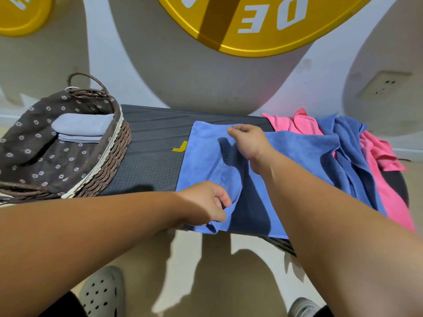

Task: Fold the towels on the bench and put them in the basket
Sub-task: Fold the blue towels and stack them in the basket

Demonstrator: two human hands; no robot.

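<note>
Your R forearm and its shadow cover part of the blue towel [206, 161]; the embossed lettering there is illegible. Yellow discs [251, 24] on the wall are cut off at frame top.

Bench [151, 152]: dark grey, textured, against a pale wall w/ socket [384, 84]. Wicker basket [109, 161] at L end holds folded grey towels [84, 126]. Pink and blue heap [357, 156] at R end.

Blue towel lies mid-bench. Your L hand [206, 202] pinches its near hem, fingers curled round it. R hand [249, 143] has fingertips drawn together, pinching the far edge.
</note>
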